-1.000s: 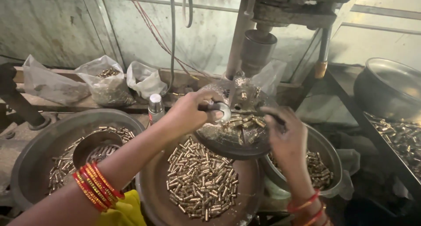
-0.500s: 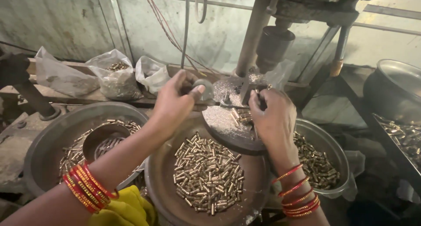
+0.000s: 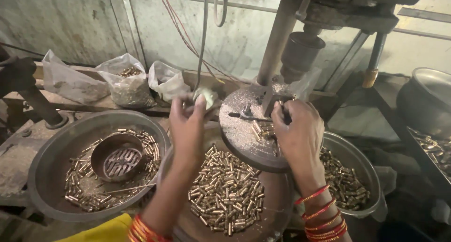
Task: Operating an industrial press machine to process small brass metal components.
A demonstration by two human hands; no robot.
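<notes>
1. My right hand (image 3: pixel 298 129) pinches a small brass cylinder against the round, swarf-dusted steel drill table (image 3: pixel 244 138), under the dark spindle (image 3: pixel 300 51) at twelve o'clock.
2. My left hand (image 3: pixel 188 124), raised at nine o'clock of the table, closes on a crumpled pale scrap (image 3: pixel 206 97).
3. The wide grey metal basin (image 3: pixel 225 195) at six o'clock holds many brass pieces; a steel bowl (image 3: pixel 350 181) at three o'clock holds more. By my reckoning, plenty remains.
</notes>
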